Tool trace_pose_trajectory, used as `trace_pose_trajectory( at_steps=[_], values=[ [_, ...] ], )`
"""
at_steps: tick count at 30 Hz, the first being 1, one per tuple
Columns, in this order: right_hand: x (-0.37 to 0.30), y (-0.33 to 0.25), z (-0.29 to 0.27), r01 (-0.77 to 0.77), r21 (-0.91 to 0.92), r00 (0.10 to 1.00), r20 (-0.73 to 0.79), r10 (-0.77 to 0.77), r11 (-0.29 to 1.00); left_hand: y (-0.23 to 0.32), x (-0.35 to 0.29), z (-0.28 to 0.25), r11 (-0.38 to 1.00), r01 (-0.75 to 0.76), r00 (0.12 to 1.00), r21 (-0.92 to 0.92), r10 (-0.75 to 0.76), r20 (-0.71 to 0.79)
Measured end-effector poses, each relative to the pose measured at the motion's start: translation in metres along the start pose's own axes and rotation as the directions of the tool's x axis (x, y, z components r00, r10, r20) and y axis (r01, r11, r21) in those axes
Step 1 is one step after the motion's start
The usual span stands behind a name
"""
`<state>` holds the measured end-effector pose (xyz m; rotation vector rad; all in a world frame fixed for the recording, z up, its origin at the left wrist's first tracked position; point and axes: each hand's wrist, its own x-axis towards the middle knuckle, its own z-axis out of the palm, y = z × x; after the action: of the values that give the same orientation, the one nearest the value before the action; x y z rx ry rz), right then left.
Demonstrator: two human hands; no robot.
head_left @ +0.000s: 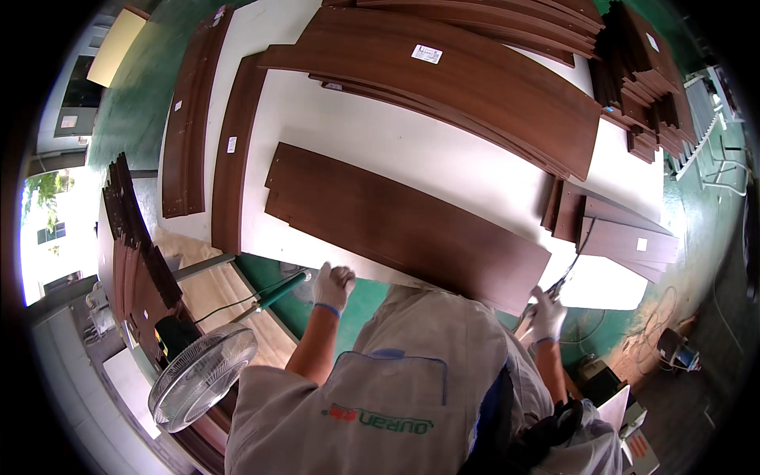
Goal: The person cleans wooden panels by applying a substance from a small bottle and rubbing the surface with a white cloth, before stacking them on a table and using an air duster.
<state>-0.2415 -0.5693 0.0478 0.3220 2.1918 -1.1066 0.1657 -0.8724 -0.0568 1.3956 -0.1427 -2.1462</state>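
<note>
Left hand [333, 286], gloved and curled, rests at the table edge [301, 265]; right hand [547, 313] grips a tool [564, 279]. Brown panel [404, 226] lies just ahead, apparently not yet worked; more panels stacked beyond.

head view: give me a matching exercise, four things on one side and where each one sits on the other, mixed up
Things:
1. left hand
2. right hand
3. fan
4. long brown board

Places:
A. lying flat on the white table, nearest the person
B. on the near table edge, left of the apron
C. low on the left, beside the stacked boards
D. at the long board's right end, on a tool with a hose

Pairs: 1-B, 2-D, 3-C, 4-A
</note>
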Motion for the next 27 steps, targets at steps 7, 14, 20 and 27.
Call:
trace_pose_trajectory(
  at_steps=[7,14,20,27],
  values=[
    [0.047,-0.115,-0.032,0.133,0.107,0.984,-0.135,-0.118,0.985,0.036,0.148,0.222,0.96,-0.168,0.983,0.225,0.146,0.111],
    [0.028,-0.088,-0.074,0.105,0.281,0.971,-0.238,-0.036,0.954,0.029,0.207,0.398,0.935,-0.157,0.985,0.319,0.125,0.117],
    [0.051,-0.091,-0.03,0.047,0.254,0.999,-0.019,-0.044,0.966,0.018,0.195,0.361,0.925,-0.18,0.978,0.333,0.132,0.162],
    [0.142,-0.146,-0.024,0.155,0.289,0.959,0.188,-0.214,0.945,0.041,0.102,0.265,0.96,0.067,0.916,-0.273,0.049,0.398]
  ],
)
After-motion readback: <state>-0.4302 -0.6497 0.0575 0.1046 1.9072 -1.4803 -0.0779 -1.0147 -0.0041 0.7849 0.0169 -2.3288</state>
